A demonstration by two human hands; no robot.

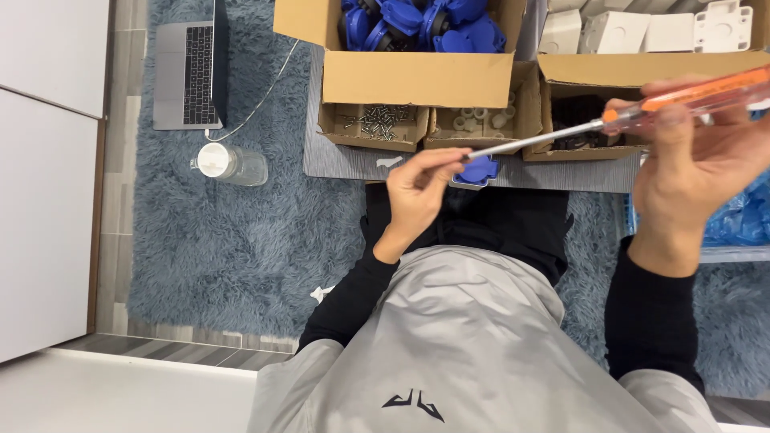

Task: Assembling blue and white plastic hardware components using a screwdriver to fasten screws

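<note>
Nearest, the left hand (417,188) pinches the tip of the screwdriver (609,120) with closed fingers, steadying it; whether a screw sits there I cannot tell. The right hand (694,172) is wrapped around the orange handle, holding the screwdriver level over the lap. Beyond, a blue part (479,171) lies at the mat (345,164) edge, screws box (373,124) behind

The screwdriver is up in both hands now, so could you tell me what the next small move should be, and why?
Probably lower the screwdriver tip toward the blue part on the grey mat. The right hand grips the orange handle, while the left hand pinches the shaft near its tip, apparently seating something too small to see. The blue part lies just below that tip.
</note>
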